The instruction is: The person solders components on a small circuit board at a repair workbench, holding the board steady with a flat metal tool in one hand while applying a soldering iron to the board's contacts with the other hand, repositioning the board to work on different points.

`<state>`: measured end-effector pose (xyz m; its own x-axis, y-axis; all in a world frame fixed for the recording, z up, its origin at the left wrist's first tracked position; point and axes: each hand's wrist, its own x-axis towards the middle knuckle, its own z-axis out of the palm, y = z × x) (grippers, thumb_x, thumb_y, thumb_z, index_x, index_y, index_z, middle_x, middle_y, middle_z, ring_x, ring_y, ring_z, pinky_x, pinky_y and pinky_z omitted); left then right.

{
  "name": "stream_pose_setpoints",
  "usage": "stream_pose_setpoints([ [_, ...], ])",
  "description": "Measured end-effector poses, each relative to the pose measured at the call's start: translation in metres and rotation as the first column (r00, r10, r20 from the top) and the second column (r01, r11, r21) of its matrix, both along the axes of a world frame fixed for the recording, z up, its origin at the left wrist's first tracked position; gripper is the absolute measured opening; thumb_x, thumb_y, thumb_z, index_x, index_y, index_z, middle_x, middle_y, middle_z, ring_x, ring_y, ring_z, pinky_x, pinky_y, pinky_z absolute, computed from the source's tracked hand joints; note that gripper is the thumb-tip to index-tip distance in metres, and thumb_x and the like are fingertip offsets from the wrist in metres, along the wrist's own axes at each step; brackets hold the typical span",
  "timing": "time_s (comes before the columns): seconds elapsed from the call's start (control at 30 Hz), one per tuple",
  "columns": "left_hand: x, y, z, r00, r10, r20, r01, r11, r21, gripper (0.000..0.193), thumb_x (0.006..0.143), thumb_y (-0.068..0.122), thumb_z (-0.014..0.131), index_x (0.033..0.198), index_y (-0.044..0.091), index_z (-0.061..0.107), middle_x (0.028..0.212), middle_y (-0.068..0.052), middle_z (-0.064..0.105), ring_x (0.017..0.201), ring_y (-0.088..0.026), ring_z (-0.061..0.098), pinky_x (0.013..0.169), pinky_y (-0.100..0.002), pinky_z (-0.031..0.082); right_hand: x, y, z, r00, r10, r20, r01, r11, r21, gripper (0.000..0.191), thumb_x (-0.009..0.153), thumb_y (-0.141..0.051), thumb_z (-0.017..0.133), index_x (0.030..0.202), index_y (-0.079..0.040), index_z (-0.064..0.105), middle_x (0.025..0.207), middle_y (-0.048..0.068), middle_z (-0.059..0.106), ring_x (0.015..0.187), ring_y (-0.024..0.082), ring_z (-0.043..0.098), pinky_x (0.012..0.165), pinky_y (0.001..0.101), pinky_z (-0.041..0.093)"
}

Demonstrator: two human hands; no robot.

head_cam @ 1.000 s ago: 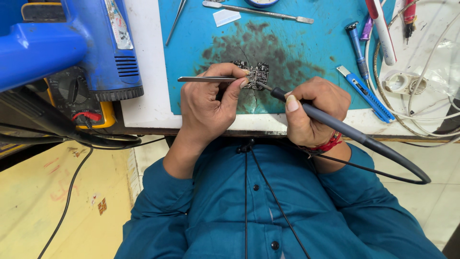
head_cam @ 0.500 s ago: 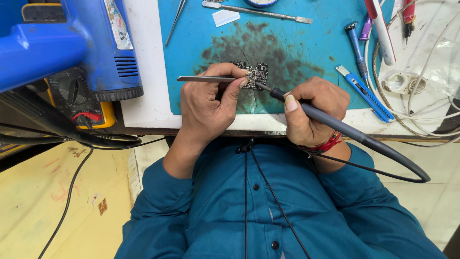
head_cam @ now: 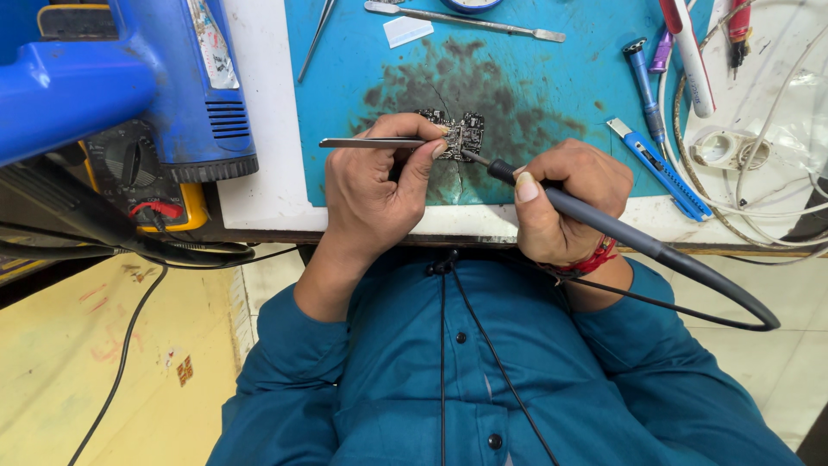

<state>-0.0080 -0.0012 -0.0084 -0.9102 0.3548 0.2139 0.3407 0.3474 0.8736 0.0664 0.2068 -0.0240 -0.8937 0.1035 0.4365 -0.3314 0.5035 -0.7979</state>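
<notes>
Your left hand (head_cam: pixel 379 190) pinches tweezers (head_cam: pixel 371 143); your right hand (head_cam: pixel 565 198) grips the soldering iron (head_cam: pixel 621 233), both tips on the small circuit board (head_cam: pixel 455 129) lying mid-mat (head_cam: pixel 552 95).

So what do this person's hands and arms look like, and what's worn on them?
Both hands, left hand and right hand, are bare, with no gloves. Teal long sleeves are pushed up the forearms. A red thread band circles the right wrist. No rings or watch visible.

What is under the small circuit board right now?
The small circuit board lies on the blue mat, over its dark stained patch. The left hand with tweezers covers its near-left edge, so anything beneath there is hidden.
</notes>
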Motion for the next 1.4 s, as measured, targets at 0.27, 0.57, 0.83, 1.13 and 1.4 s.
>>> stream_pose_setpoints([
  [0.27,-0.0004,-0.0007,-0.0029,1.0,-0.007,0.002,0.007,1.0,0.013,0.011,0.102,0.008,0.075,0.109,0.004,0.068,0.091,-0.007,0.074,0.071,-0.013,0.071,0.062,-0.027,0.052,-0.0008,-0.0002,-0.0026,1.0,0.002,0.002,-0.002,1.0,0.007,0.015,0.1,-0.011,0.066,0.089,-0.003,0.059,0.077,0.01,0.062,0.059,0.023,0.056,0.057,0.0332,0.042],
  [0.57,-0.0011,-0.0011,-0.0039,1.0,-0.001,0.007,0.001,1.0,0.009,0.011,0.102,0.008,0.076,0.108,0.005,0.068,0.09,-0.007,0.074,0.069,-0.013,0.07,0.061,-0.027,0.051,-0.0024,-0.0021,-0.0006,1.0,0.004,0.008,-0.004,1.0,0.008,0.015,0.101,-0.011,0.066,0.09,-0.003,0.059,0.078,0.011,0.064,0.06,0.022,0.058,0.058,0.0322,0.044],
  [0.83,-0.0003,-0.0012,-0.0033,1.0,-0.003,0.001,0.003,1.0,0.02,0.011,0.102,0.008,0.076,0.11,0.005,0.068,0.092,-0.007,0.074,0.072,-0.013,0.071,0.062,-0.027,0.052,-0.0029,-0.0026,0.0003,1.0,0.003,0.009,-0.003,1.0,0.016,0.014,0.102,-0.009,0.066,0.091,-0.003,0.059,0.08,0.011,0.065,0.06,0.022,0.059,0.058,0.0321,0.045],
  [1.13,-0.0008,-0.001,-0.0027,1.0,-0.002,0.003,0.002,1.0,0.008,0.011,0.102,0.008,0.076,0.109,0.005,0.068,0.09,-0.007,0.074,0.07,-0.014,0.07,0.061,-0.027,0.051,-0.0036,-0.0027,0.001,1.0,-0.004,0.009,0.004,1.0,0.021,0.014,0.102,-0.01,0.066,0.092,-0.003,0.06,0.08,0.011,0.066,0.061,0.022,0.06,0.058,0.0316,0.045],
  [1.4,-0.0003,0.0006,-0.0016,1.0,-0.002,-0.007,0.002,1.0,0.009,0.011,0.102,0.008,0.075,0.109,0.004,0.068,0.091,-0.007,0.074,0.071,-0.014,0.07,0.062,-0.027,0.051,-0.0035,-0.0011,0.0024,1.0,-0.003,0.013,0.002,1.0,0.017,0.014,0.103,-0.01,0.066,0.092,-0.003,0.061,0.081,0.011,0.066,0.061,0.022,0.06,0.058,0.0314,0.045],
])
